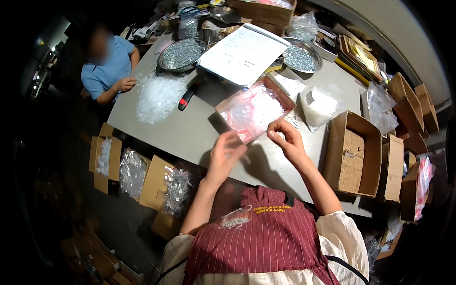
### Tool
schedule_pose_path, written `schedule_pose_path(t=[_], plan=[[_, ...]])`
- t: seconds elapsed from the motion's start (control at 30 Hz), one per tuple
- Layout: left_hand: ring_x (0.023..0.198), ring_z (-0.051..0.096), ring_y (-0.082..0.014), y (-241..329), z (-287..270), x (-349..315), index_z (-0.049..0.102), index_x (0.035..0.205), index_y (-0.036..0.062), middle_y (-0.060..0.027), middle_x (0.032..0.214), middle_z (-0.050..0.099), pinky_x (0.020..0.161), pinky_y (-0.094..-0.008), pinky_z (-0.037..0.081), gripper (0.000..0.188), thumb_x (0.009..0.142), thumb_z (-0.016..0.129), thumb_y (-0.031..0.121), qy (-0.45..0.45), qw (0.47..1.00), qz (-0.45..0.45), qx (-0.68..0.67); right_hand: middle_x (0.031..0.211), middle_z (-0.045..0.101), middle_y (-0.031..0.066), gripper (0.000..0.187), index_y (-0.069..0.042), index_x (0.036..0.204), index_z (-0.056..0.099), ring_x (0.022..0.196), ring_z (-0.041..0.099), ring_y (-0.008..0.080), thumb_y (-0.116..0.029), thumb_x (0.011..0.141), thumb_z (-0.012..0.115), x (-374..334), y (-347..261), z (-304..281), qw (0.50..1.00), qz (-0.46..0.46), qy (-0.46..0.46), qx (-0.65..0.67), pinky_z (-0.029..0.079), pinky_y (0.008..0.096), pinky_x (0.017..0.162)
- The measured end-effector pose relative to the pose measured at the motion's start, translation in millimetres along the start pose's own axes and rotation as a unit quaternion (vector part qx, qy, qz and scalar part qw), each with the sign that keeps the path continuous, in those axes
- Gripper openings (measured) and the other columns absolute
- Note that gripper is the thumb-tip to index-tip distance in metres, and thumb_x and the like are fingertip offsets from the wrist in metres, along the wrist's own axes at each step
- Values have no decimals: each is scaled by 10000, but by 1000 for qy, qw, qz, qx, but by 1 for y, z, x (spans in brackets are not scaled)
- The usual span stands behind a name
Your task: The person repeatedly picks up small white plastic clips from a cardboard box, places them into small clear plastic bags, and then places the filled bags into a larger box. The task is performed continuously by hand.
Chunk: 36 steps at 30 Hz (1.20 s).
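Note:
On the table just in front of me is a shallow cardboard box (289, 98) with pink plastic bags (241, 111) and small white pieces (266, 107) inside. Beside the box's near left corner, my left hand (224, 156) is blurred by motion, its thumb apart from its fingers, and nothing shows in it. My right hand (289, 142) is held over the table by the near right corner, fingers curled and thumb against the index finger. Whatever that pinch holds is too small or hidden to make out.
A pile of clear small parts (159, 97) lies at left, near a red-and-black handle (186, 100). Bowls of metal parts (183, 53), a paper pad (244, 54) and a bag of white pieces (320, 105) stand beyond. An open carton (354, 154) is right. Another person (107, 64) sits far left.

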<state>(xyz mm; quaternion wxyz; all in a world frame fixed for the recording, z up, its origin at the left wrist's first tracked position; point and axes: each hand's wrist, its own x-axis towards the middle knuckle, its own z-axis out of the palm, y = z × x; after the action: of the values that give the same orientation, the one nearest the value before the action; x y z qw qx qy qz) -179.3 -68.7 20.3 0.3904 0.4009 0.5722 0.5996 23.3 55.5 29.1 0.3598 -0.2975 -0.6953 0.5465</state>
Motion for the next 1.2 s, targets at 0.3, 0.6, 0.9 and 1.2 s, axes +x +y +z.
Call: schedule_pose_path(t=[0.3, 0.6, 0.9, 1.2], plan=[[819, 715, -157, -15, 24, 1, 592, 1057, 8, -113, 923, 745, 687, -276, 560, 70, 1009, 620, 51, -58, 993, -40, -100, 1050, 682, 177, 205, 1, 1045, 691, 912, 692, 338, -115, 876, 693, -35, 53, -45, 956, 72, 88, -269, 555, 409, 821], [787, 730, -147, -24, 41, -34, 665, 1121, -25, -126, 929, 763, 687, -294, 579, 165, 962, 639, 8, -118, 979, -65, 155, 887, 640, 161, 123, -19, 880, 649, 832, 679, 363, -115, 805, 664, -33, 105, -69, 812, 67, 71, -575, 541, 482, 729], [702, 659, -312, -24, 55, -45, 665, 871, 9, -149, 811, 679, 658, -391, 524, 168, 912, 743, 151, -109, 950, 75, 282, 858, 629, 76, 100, -86, 906, 644, 851, 655, 260, -153, 838, 611, -46, 99, -39, 806, -131, -43, -576, 479, 380, 828], [848, 644, -313, -22, 76, -36, 665, 885, 24, -124, 947, 678, 693, -386, 506, 185, 879, 756, 185, -170, 944, 140, 247, 832, 646, 106, 129, -18, 901, 667, 747, 637, 274, -111, 831, 724, -88, 50, -59, 941, 7, 57, -333, 508, 392, 660]])
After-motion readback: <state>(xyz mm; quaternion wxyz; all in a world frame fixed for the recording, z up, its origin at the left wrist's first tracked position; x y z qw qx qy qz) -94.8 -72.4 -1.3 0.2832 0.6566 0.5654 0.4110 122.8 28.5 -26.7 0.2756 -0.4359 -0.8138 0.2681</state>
